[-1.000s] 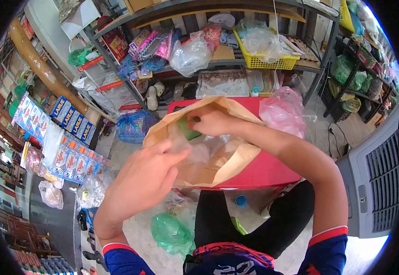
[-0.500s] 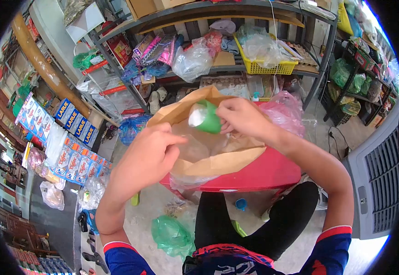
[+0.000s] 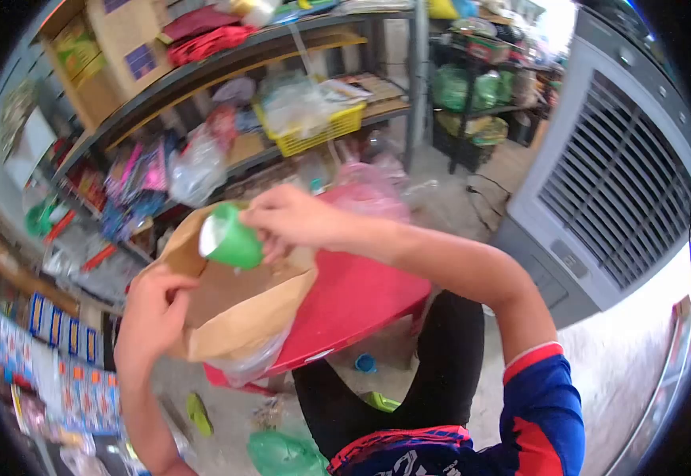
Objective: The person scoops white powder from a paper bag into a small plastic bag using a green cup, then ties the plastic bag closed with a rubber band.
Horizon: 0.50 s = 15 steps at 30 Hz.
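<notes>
A large brown paper bag stands wide open on a red table. My right hand is closed on a green cup with a white inside, tilted over the bag's opening. At the bag's left rim is my left hand, its thumb and index finger apart; the other fingers are curled and partly hidden. Clear plastic shows under the bag's front edge. The bottom of the bag is blurred.
Behind the table, a metal shelf holds a yellow basket and plastic bags. A grey air cooler stands at the right. On the floor are a blue cup, a green slipper and a green plastic bag.
The view has swung to the right, so the table, bag and hands appear farther left. The green cup now tilts with its white opening toward the left, still in my right hand.
</notes>
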Motion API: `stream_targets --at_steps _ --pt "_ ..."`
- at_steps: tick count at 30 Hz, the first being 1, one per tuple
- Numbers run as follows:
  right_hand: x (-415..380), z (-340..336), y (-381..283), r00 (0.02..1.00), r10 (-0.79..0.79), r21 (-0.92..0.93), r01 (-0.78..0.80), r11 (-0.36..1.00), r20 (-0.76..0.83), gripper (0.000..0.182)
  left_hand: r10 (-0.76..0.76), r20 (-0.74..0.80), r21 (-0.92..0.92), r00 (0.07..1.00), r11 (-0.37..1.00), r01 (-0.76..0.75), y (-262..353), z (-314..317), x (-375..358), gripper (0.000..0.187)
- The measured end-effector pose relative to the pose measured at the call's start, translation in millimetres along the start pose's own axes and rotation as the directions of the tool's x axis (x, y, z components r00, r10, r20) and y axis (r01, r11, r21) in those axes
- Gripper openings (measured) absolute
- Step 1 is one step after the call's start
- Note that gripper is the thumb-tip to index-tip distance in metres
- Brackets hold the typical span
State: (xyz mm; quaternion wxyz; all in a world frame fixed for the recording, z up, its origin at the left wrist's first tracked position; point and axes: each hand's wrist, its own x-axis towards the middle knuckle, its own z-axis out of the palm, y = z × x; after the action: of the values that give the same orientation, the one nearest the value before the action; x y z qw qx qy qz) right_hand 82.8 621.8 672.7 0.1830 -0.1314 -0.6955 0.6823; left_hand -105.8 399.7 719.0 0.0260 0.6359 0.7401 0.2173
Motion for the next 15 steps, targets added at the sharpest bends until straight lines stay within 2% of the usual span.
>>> stream_targets --at_steps 2,5,11,13,15 --pt "-1 1 -2 1.0 -0.007 -0.018 0.007 1.0 -0.011 0.039 0.001 -0.002 0.073 1.0 0.997 0.0 5 -3 -1 0.023" --pt "-9 1 -4 1.0 -0.009 -0.064 0.008 0.998 -0.002 0.038 -0.091 0.026 0.101 0.996 0.991 0.088 24 -6 -5 0.023" --pt "-9 6 -5 0.998 -0.052 -0.07 0.05 0.996 -0.022 0.037 -0.2 0.083 0.02 0.976 0.98 0.199 19 -5 -9 0.029" --pt "-5 11 -10 0.997 -0.076 -0.066 0.076 0.995 0.006 0.035 -0.115 0.076 -0.103 0.99 0.987 0.123 9 -3 -10 0.035" --pt "-11 14 -29 0.995 -0.096 -0.127 0.095 0.987 0.002 0.032 -0.156 0.132 -0.06 0.979 0.984 0.166 17 -13 -10 0.04"
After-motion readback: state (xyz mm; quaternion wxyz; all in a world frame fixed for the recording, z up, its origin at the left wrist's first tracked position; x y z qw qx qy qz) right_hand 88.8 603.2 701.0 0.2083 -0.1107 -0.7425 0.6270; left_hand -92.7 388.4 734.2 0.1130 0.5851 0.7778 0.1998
